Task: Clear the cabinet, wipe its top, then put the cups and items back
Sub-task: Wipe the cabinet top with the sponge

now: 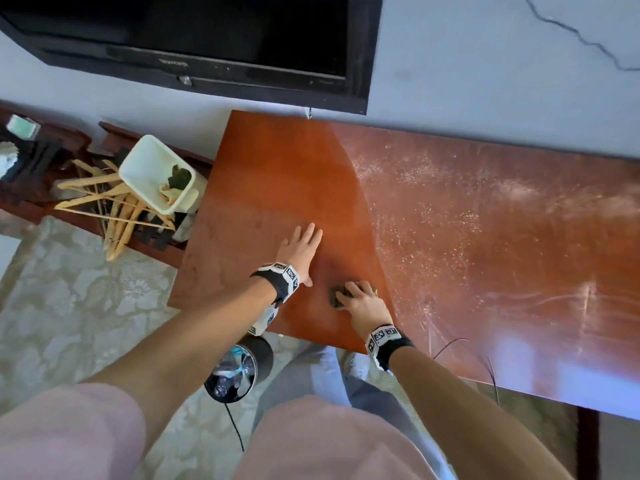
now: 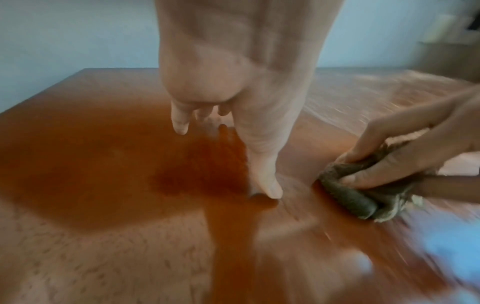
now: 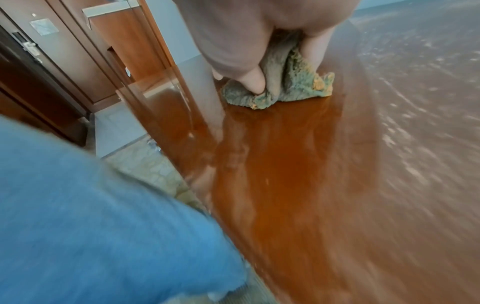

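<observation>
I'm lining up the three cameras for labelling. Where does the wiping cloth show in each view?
Head: cloth just below centre, under the right hand.
Left wrist: at the right edge, mid-height, bunched in that hand's fingers.
Right wrist: upper centre, gripped against the wood.
Shared landmark: the cabinet top, dark where wiped, dusty pale beyond.

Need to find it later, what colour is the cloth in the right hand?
Grey-green cloth with yellowish patches, clearest in the right wrist view.
</observation>
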Demonstrator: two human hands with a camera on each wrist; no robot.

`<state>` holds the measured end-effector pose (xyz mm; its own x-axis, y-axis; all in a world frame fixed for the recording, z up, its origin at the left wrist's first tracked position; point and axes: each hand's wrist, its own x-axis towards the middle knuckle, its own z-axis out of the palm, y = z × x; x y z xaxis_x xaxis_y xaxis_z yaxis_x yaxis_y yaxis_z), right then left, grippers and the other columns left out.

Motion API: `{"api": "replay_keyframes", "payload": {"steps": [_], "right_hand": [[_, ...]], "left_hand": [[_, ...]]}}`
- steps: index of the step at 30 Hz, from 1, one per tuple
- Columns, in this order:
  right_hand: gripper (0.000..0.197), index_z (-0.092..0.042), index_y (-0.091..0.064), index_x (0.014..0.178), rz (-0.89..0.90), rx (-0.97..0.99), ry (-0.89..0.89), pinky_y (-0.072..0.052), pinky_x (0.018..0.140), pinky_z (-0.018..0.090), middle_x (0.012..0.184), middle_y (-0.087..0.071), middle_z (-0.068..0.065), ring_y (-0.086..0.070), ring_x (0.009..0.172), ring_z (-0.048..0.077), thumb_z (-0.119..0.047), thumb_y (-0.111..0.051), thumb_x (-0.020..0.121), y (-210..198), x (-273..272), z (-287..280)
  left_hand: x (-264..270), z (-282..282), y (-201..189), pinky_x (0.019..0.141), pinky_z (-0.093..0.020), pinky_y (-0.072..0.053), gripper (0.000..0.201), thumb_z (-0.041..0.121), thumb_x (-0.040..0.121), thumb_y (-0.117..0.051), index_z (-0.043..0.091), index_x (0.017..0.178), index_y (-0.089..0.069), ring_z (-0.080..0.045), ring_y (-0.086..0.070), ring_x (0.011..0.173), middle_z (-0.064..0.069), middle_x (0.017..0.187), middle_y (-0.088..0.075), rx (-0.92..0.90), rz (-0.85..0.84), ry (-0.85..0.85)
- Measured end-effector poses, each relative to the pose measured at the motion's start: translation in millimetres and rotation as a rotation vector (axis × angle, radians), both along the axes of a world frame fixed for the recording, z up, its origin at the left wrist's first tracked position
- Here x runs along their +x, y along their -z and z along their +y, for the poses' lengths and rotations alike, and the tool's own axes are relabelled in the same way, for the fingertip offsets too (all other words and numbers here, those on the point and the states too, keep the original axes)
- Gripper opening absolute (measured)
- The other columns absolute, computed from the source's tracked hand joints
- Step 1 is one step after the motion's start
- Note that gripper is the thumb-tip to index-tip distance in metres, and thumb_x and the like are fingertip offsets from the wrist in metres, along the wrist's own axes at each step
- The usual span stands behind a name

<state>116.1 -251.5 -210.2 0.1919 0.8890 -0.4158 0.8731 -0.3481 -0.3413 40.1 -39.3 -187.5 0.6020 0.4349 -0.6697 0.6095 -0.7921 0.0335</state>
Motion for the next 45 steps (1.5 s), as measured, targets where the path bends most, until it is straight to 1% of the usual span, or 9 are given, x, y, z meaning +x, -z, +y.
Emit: {"api": "replay_keyframes", "payload": {"steps": [2,4,8,15,19,24,30,36,45], "right_hand": [[0.047,-0.016,-0.069,0.124,0.006,0.030,-0.040,-0.061,0.069,0.051,0.126,-0.059,0.008,-0.053,0.117,0.039,0.000,-0.070,0.080,1.7,-2.1,-32.3],[0.051,-0.020,-0.073,0.113,-0.026,0.061,-0.076,-0.061,0.057,0.040,0.118,-0.063,0.004,-0.058,0.111,0.034,-0.003,-0.080,0.066,-1.0,-4.4,-62.5],[0.058,-0.023,-0.075,0.105,-0.103,0.109,-0.074,-0.051,0.039,0.027,0.112,-0.064,0.001,-0.049,0.109,0.027,-0.003,-0.086,0.052,-7.3,-11.6,-115.3],[0.070,-0.024,-0.076,0.108,-0.090,0.030,0.128,-0.056,0.044,0.029,0.119,-0.065,0.001,-0.044,0.114,0.025,0.004,-0.087,0.045,-2.1,-10.8,-183.0],[0.073,-0.025,-0.075,0.111,-0.028,-0.025,0.235,-0.058,0.044,0.035,0.124,-0.064,0.001,-0.055,0.116,0.028,0.009,-0.083,0.047,2.7,-6.7,-191.8],[0.065,-0.018,-0.074,0.119,0.025,-0.001,0.362,-0.062,0.061,0.043,0.128,-0.063,0.006,-0.057,0.119,0.037,0.016,-0.070,0.063,2.7,-6.3,-171.6],[0.051,-0.015,-0.075,0.115,0.012,0.095,0.415,-0.061,0.058,0.048,0.125,-0.065,0.010,-0.055,0.116,0.041,0.010,-0.069,0.072,5.1,16.7,-129.6],[0.049,-0.011,-0.074,0.115,-0.013,0.204,0.422,-0.060,0.071,0.053,0.126,-0.064,0.013,-0.051,0.119,0.045,0.012,-0.062,0.074,6.9,49.5,-68.3],[0.036,-0.015,-0.073,0.117,-0.072,0.216,0.385,-0.056,0.079,0.052,0.125,-0.059,0.009,-0.046,0.118,0.042,0.002,-0.061,0.088,14.2,110.2,56.4]], "left_hand": [[-2.2,-23.4,1.2,0.123,-0.058,-0.024,0.149,0.039,0.061,-0.098,0.017,0.163,0.007,-0.033,0.002,0.158,-0.003,0.171,0.016,0.000,0.008,0.067],[-1.2,-45.6,2.5,0.122,-0.059,-0.024,0.152,0.043,0.059,-0.098,0.017,0.163,0.010,-0.035,0.004,0.157,-0.005,0.170,0.017,0.000,0.011,0.114],[10.9,-79.0,1.2,0.122,-0.062,-0.022,0.156,0.049,0.057,-0.097,0.017,0.162,0.014,-0.039,0.007,0.156,-0.010,0.169,0.019,-0.007,0.005,0.157],[32.6,-109.0,5.1,0.119,-0.067,-0.023,0.162,0.054,0.057,-0.096,0.009,0.159,0.022,-0.043,0.016,0.154,-0.017,0.165,0.030,-0.028,0.082,0.120],[29.4,-110.1,6.8,0.121,-0.065,-0.021,0.161,0.055,0.058,-0.095,0.011,0.159,0.023,-0.041,0.018,0.154,-0.014,0.165,0.032,-0.042,0.067,0.116],[32.9,-111.0,8.2,0.120,-0.066,-0.021,0.161,0.053,0.059,-0.096,0.010,0.158,0.023,-0.042,0.018,0.154,-0.015,0.164,0.032,-0.047,0.078,0.117],[33.0,-110.2,11.5,0.120,-0.067,-0.021,0.161,0.050,0.058,-0.097,0.010,0.159,0.022,-0.043,0.019,0.154,-0.016,0.165,0.030,-0.058,0.061,0.116],[30.1,-109.2,18.6,0.120,-0.067,-0.020,0.164,0.048,0.053,-0.099,0.011,0.160,0.020,-0.042,0.018,0.154,-0.013,0.166,0.029,-0.063,0.029,0.094],[28.6,-106.6,26.5,0.120,-0.069,-0.016,0.167,0.044,0.048,-0.101,0.014,0.160,0.019,-0.041,0.019,0.154,-0.011,0.166,0.029,-0.082,-0.004,0.050]]}}
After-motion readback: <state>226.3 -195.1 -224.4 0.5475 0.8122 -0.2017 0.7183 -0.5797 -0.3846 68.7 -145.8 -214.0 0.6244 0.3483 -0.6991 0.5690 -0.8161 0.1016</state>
